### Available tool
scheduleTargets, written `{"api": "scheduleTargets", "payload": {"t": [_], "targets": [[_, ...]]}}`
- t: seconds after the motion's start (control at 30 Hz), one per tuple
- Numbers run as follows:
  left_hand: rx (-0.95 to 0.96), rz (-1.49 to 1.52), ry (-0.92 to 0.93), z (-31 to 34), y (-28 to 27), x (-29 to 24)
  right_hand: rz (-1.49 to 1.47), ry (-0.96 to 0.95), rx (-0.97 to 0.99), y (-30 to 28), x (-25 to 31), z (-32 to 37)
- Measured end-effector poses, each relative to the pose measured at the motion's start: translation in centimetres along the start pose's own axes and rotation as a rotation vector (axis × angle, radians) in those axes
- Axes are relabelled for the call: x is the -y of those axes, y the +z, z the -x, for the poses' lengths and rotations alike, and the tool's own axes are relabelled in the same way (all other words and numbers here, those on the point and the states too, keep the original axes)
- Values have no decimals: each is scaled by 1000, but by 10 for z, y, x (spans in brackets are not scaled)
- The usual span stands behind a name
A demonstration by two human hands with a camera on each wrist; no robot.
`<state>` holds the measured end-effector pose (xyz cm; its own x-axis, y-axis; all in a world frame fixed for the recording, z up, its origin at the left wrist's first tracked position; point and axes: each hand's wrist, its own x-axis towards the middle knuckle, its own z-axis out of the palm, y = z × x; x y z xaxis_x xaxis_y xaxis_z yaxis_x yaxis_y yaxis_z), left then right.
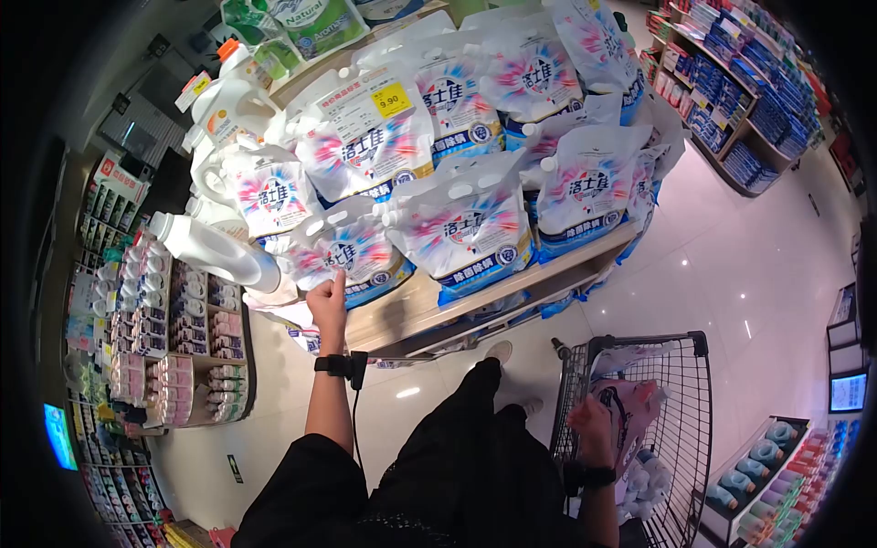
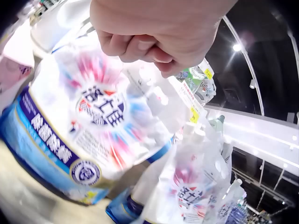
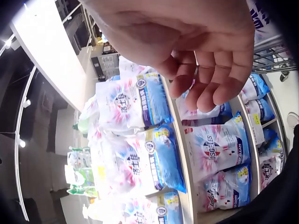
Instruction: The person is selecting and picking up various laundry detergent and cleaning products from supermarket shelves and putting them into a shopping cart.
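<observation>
My left hand (image 1: 327, 309) is raised at the shelf edge before a white and blue detergent bag (image 1: 343, 256), one finger extended toward its front and the others folded. The left wrist view shows curled fingers of the left hand (image 2: 145, 37) over the upper part of the same bag (image 2: 88, 116); whether they touch it cannot be told. Above the shopping cart (image 1: 699, 402), my right hand (image 1: 592, 429) hangs with loosely bent fingers. Nothing is in the right hand (image 3: 187, 56) in the right wrist view.
More detergent bags (image 1: 466, 228) crowd the wooden shelf (image 1: 402, 333), with a white bottle (image 1: 219, 251) leaning at its left end. A pink package (image 1: 630, 402) lies in the cart. Stocked shelves (image 1: 183, 365) stand at left, and bottles (image 1: 749, 475) at lower right.
</observation>
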<state>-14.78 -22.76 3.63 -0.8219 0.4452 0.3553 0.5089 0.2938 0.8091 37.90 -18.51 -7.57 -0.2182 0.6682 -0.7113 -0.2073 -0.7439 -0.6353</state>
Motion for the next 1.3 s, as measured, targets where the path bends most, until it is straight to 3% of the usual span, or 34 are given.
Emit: {"api": "scheduleTargets", "payload": {"t": [0.07,0.2,0.27,0.47,0.5,0.57,0.63,0.7,0.73,0.83,0.97,1.13,1.3], "targets": [[-143,-66,110,-13,-19,-7,21,-19,13,9,-2,4],[-248,-255,245,-50,-42,-9,85,-164,110,15,0,-1],[-270,-427,358,-63,-46,-15,87,-53,-21,18,-7,7],[89,-412,659,-96,-39,-42,160,-123,-49,30,-32,-3],[87,-398,656,-101,-35,-42,171,-121,-34,38,-34,-2],[339,-379,446,-110,-27,-39,203,-122,-41,55,-39,-2],[296,-450,545,-117,-23,-41,269,-80,-6,73,-45,-6],[366,-483,403,-126,-23,-38,299,-98,-31,86,-48,-2],[345,-445,558,-128,-25,-36,275,-116,-56,92,-51,0],[381,-425,540,-131,-24,-28,248,-126,-98,92,-71,-5],[300,-368,713,-140,-19,-16,257,-100,-129,101,-90,4],[361,-272,738,-138,-25,-18,236,-81,-196,120,-106,25],[285,-117,674,-119,-40,-35,197,-109,-212,115,-109,38]]}}
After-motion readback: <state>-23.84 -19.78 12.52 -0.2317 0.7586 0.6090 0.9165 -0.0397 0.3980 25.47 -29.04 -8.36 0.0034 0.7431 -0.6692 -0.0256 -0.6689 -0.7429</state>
